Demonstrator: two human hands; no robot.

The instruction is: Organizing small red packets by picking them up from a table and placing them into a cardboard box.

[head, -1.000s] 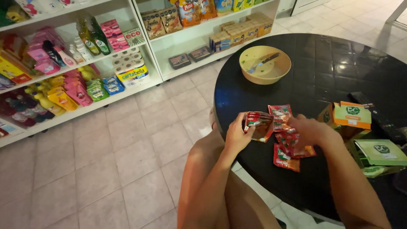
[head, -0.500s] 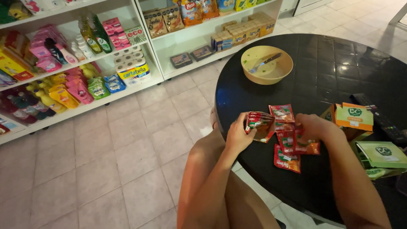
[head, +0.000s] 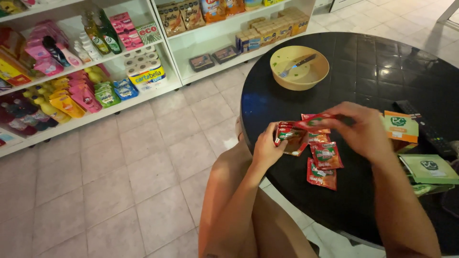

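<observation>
Logging from my remote seat, nearest item first.

1. Left hand [head: 267, 148]: fingers curled closed round a small stack of red sachets [head: 289, 136], held at the near edge of the round black table [head: 363, 71]. Compared with a second ago, the stack sits in about the same place.

2. Right hand [head: 361, 129]: fingers pinched shut on one red sachet [head: 313, 122], lifted clear of the tabletop and carried across so it meets the top of the held stack. A second ago this hand lay lower, over the loose packets; it has since risen and moved toward the left hand. My judgement: one more packet is being added to the bundle, so the gathering is partly done.

3. Loose sachets [head: 325, 165]: two or three red packets flat on the table just below the hands, one nearer the table edge, not yet collected.

4. Green-and-orange cartons [head: 400, 126]: on the table just right of the right hand, more green cartons beyond.

5. Remote control [head: 423, 128]: dark, behind the cartons.

6. Yellow bowl [head: 300, 71]: farther across the table, a fork resting in it.

7. White shelves [head: 158, 62]: far side of the tiled floor, stocked with packaged goods.
</observation>
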